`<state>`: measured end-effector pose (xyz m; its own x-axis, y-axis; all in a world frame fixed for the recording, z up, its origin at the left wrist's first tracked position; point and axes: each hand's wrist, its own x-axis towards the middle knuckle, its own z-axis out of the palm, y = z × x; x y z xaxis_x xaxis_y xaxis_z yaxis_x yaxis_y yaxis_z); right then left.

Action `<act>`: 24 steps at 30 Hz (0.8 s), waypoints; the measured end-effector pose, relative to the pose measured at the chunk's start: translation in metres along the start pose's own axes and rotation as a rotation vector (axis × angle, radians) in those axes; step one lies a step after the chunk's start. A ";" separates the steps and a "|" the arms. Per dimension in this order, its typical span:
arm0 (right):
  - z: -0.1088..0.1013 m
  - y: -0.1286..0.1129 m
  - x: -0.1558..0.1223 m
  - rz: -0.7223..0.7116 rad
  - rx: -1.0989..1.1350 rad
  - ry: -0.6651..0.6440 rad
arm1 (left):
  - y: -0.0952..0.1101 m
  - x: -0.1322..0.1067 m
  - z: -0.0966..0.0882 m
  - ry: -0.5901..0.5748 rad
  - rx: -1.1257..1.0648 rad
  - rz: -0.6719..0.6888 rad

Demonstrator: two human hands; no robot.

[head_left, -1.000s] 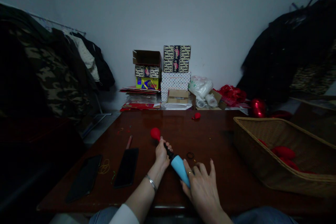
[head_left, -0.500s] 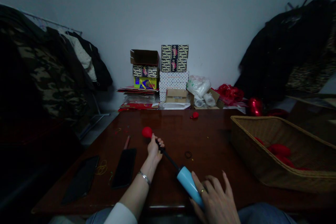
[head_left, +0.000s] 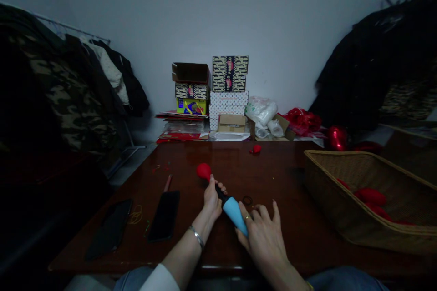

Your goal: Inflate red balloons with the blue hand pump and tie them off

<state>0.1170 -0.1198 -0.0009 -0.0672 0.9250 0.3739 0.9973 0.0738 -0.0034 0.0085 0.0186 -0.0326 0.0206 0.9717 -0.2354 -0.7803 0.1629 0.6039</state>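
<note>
My left hand point(head_left: 212, 199) is closed round the black nozzle end of a small hand pump, where a little red balloon point(head_left: 204, 171) sticks out beyond my fingers. The pump's light blue barrel point(head_left: 235, 214) runs back toward me, and my right hand point(head_left: 263, 236) grips its near end, with some fingers lifted. The barrel is pushed up close to my left hand, so almost no black rod shows between them. Both hands hover just above the dark wooden table point(head_left: 280, 177).
Two dark phones point(head_left: 165, 215) point(head_left: 109, 229) lie at the left with rubber bands and a pencil. A black ring point(head_left: 247, 200) lies near the pump. A wicker basket point(head_left: 362, 218) at the right holds red balloons. Boxes point(head_left: 229, 95) and bags line the wall.
Half a second ago the blue barrel was drawn back toward me with the black rod exposed. My right hand has since pushed it forward against my left hand, and the balloon looks slightly fuller.
</note>
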 end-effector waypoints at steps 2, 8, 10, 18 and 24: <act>0.001 -0.003 0.005 0.001 -0.002 -0.009 | 0.000 0.002 -0.001 0.011 0.010 0.009; 0.003 -0.008 0.002 0.003 0.002 -0.009 | 0.002 0.009 -0.006 0.037 0.021 0.054; 0.005 -0.006 -0.004 -0.002 0.008 0.003 | 0.005 0.013 -0.007 0.068 0.010 0.074; 0.013 0.020 -0.040 -0.128 0.033 0.111 | 0.032 0.024 -0.014 0.102 -0.010 0.102; 0.011 0.029 -0.047 -0.169 0.010 0.147 | 0.031 0.019 -0.011 0.078 -0.021 0.072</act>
<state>0.1491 -0.1570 -0.0289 -0.2272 0.8349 0.5014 0.9718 0.2273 0.0619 -0.0220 0.0399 -0.0262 -0.0842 0.9642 -0.2514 -0.7911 0.0887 0.6052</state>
